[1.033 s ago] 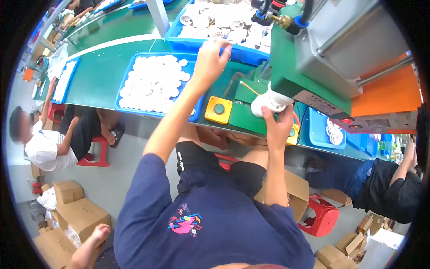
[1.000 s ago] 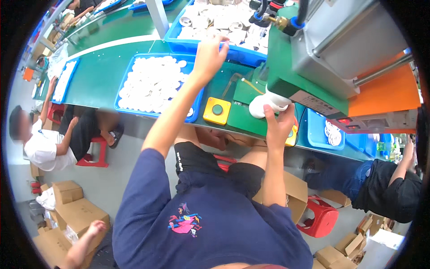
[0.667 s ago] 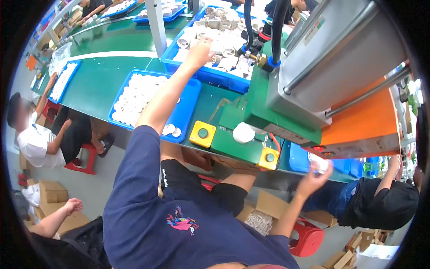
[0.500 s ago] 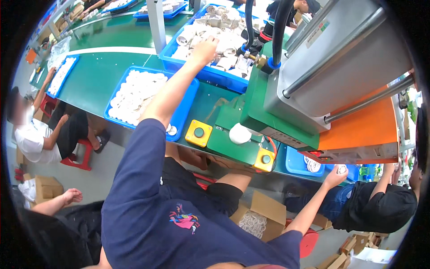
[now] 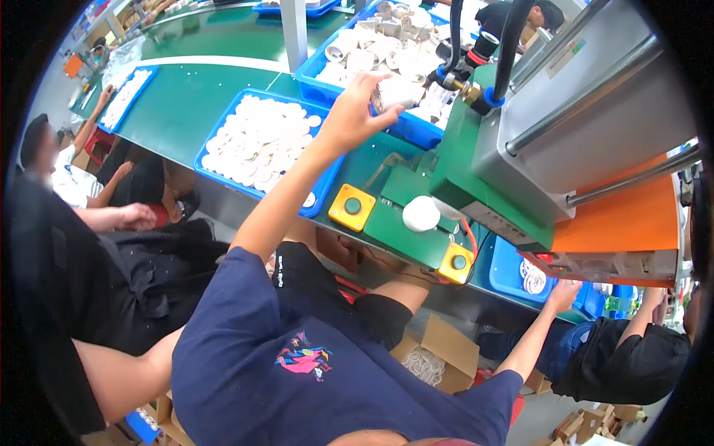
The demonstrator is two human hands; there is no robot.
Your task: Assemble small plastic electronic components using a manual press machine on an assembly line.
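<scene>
My left hand [image 5: 355, 119] is over the near edge of a large blue tray [image 5: 318, 88] heaped with white cup-shaped pieces. Its thumb and forefinger stand apart, and a white cup-shaped piece [image 5: 401, 92] shows between them; no firm grip on it is visible. Out to the right, my right hand [image 5: 563, 296] has its fingers drawn together beside a small blue tray [image 5: 506, 279] with white rings [image 5: 533, 278]. What those fingers hold is hidden. A white round part [image 5: 421, 214] sits on the green machine base [image 5: 398, 236] between my arms.
A blue tray of white discs [image 5: 256, 141] lies left of the yellow button boxes [image 5: 352, 208]. The grey press cylinder [image 5: 587, 111] and its orange panel [image 5: 617, 223] take up the right. An open carton [image 5: 454, 357] holds rings below. A person in black [image 5: 97, 275] is close at left.
My left hand has drawn back from the heap toward the tray's near edge, its fingers spreading. My right hand has lowered; the white round piece seen in it is now hidden. The person at left came closer.
</scene>
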